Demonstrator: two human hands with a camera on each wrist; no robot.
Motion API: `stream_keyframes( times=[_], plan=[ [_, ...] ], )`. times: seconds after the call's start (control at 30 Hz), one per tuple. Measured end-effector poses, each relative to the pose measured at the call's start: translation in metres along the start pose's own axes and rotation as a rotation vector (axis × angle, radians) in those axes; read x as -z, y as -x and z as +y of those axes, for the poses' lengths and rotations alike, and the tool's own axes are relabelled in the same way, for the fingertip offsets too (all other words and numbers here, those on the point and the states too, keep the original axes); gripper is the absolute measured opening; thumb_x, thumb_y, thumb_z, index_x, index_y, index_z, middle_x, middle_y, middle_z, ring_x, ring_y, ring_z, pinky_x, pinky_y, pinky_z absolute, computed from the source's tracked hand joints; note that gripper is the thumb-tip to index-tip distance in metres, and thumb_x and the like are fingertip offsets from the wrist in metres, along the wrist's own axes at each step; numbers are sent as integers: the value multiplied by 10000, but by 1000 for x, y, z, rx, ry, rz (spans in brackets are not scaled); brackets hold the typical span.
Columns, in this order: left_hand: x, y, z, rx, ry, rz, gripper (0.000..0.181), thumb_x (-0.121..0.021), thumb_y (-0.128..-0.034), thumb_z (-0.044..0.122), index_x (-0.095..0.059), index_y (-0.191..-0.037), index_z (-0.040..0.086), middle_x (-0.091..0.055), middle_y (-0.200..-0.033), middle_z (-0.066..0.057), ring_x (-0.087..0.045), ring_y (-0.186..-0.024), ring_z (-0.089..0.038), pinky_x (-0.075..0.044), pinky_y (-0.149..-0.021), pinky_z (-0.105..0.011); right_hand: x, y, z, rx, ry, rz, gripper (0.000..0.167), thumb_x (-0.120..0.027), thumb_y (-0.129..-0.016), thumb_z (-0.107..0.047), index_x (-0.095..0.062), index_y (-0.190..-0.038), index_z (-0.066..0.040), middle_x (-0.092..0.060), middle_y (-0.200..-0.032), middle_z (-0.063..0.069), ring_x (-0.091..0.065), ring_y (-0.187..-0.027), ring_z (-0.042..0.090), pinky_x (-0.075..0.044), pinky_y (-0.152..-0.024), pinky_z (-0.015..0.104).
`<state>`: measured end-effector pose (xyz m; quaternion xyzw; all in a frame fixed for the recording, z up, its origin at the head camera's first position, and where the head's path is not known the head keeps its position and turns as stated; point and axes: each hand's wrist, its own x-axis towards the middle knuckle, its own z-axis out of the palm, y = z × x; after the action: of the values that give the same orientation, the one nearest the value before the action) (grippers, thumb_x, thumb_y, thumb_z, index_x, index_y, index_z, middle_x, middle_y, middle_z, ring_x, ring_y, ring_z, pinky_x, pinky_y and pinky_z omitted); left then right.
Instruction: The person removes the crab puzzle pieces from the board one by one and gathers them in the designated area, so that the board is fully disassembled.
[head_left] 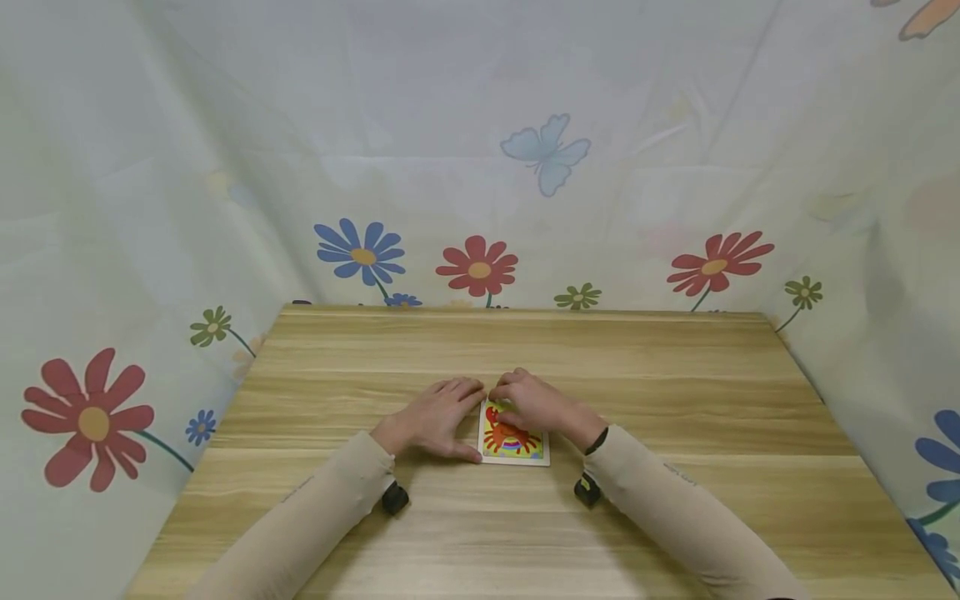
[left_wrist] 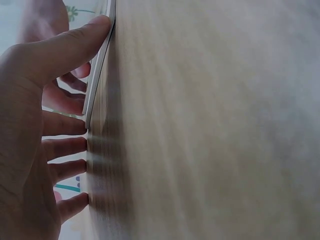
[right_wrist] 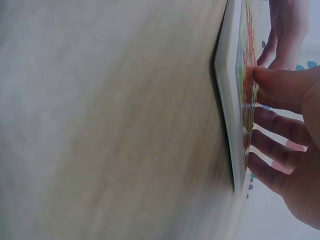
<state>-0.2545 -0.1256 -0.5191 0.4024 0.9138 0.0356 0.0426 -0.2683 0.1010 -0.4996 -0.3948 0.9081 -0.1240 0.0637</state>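
Observation:
A small flat board point(head_left: 515, 451) with a white border and a red crab on yellow lies on the table; it looks like a child's picture puzzle. My left hand point(head_left: 437, 418) is at its left side, fingers spread. In the left wrist view the thumb point(left_wrist: 75, 47) touches the board's edge point(left_wrist: 100, 65), and the other fingertips reach the far corner and the table. My right hand point(head_left: 542, 406) lies over the board's upper right. In the right wrist view its thumb and fingertips point(right_wrist: 263, 75) rest on the crab picture point(right_wrist: 246, 65), hiding part of it.
The wood-grain table point(head_left: 480, 533) extends around the board on all sides. A pale cloth backdrop point(head_left: 420, 100) with printed flowers and a butterfly hangs behind and at both sides. Small black wrist cameras point(head_left: 588, 490) sit beneath both beige sleeves point(head_left: 675, 508).

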Motion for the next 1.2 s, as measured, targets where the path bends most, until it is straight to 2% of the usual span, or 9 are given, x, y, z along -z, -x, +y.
stream_keyframes(
  times=[0.47,0.87,1.2],
  plan=[
    [4,0,2,4,5,-13,1088,-549,-747,813,-331,-1515,74,-332,-1551,-96,-282,-1439,-262,-238,-1172,-483,-1,-1,-4,-34,-14,10,321,-682,-917,-228,-681,-1205,-86,-607,-1160,92,-525,-1059,231,-489,-929,382],
    [5,-2,3,-1,33,-33,1085,-580,-741,797,-346,-1507,65,-341,-1536,-104,-293,-1428,-251,-270,-1171,-434,-1,-3,-9,-127,-48,-44,333,-666,-928,-215,-656,-1237,-91,-594,-1150,73,-548,-1062,196,-482,-979,373],
    [8,-1,4,-7,49,-25,1070,-609,-747,766,-359,-1497,44,-353,-1524,-126,-309,-1418,-265,-272,-1171,-431,0,-5,-14,-173,-76,-48,339,-673,-923,-195,-647,-1240,-78,-595,-1159,74,-580,-996,174,-506,-946,362]
  ],
)
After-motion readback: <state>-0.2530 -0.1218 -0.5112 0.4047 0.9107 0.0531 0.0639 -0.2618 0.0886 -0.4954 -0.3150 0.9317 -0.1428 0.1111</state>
